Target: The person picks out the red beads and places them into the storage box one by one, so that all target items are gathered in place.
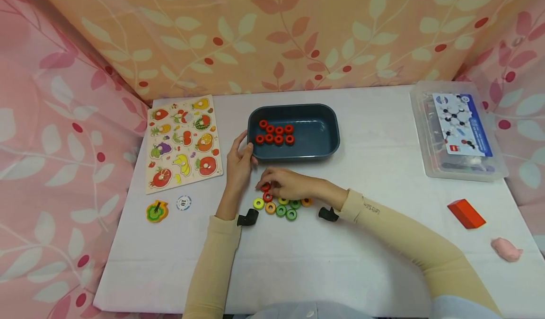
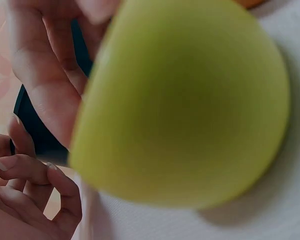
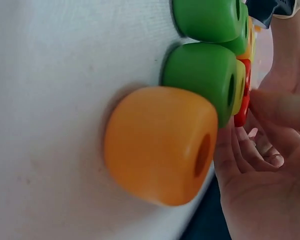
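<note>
My left hand (image 1: 240,165) grips the near left corner of a dark blue tray (image 1: 315,157), thumb by the rim. Several red ring beads (image 1: 278,140) lie in two uneven rows in the tray's left half. Just in front of the tray, my right hand (image 1: 289,184) pinches a red bead (image 1: 266,187) between thumb and fingers. Another red bead (image 1: 267,197) sits right below it. Around them are yellow (image 1: 258,203), orange (image 1: 270,208) and green beads (image 1: 291,215), some partly covered by the hand. A yellow-green bead (image 2: 190,110) fills much of the left wrist view.
A fruit puzzle board (image 1: 183,144) lies at left, with a tree-shaped piece (image 1: 157,211) and a round white token (image 1: 184,202) before it. At right are a clear plastic case (image 1: 461,132), a red block (image 1: 466,214) and a pink pig figure (image 1: 506,249).
</note>
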A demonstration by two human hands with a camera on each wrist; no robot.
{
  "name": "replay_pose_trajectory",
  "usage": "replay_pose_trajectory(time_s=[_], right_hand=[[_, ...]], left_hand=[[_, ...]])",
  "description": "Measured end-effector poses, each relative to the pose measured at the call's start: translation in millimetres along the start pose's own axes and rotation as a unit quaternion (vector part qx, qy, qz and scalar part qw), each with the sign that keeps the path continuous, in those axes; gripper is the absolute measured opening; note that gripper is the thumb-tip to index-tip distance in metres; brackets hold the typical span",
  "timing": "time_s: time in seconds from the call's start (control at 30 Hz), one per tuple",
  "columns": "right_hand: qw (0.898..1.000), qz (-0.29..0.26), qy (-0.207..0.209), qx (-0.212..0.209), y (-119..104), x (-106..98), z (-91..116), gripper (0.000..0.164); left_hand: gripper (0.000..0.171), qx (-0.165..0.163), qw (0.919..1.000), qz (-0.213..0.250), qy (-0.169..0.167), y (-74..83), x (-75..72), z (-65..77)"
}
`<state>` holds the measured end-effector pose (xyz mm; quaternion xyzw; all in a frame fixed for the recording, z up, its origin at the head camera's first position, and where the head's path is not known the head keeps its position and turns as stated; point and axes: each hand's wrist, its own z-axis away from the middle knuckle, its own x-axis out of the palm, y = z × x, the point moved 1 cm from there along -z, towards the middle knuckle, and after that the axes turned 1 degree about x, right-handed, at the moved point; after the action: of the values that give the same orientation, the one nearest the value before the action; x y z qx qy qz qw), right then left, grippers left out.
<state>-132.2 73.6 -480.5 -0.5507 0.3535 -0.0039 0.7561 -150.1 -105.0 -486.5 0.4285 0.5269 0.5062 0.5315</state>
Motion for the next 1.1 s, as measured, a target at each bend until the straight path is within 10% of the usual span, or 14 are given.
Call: replay_pose_trajectory(time_s=[0.27, 0.77, 1.1], right_hand=[[0.999, 0.039, 0.032, 0.016, 6.6, -0.6, -2.2, 0.028], [0.994, 0.025, 0.106, 0.008, -22.0, -42.9, 13.6, 0.027], [0.959, 0.066, 0.267, 0.07, 9.9, -95.3, 20.9, 0.03]], left_hand=[[0.046, 0.0, 1.0, -0.005, -0.003, 21.6, 0.2, 9.5], [0.046, 0.008, 0.9999, 0.0, -0.008, 8.3, -0.3, 2.6], [0.043, 0.004, 0.9998, -0.006, 0.017, -16.1, 1.4, -5.9]])
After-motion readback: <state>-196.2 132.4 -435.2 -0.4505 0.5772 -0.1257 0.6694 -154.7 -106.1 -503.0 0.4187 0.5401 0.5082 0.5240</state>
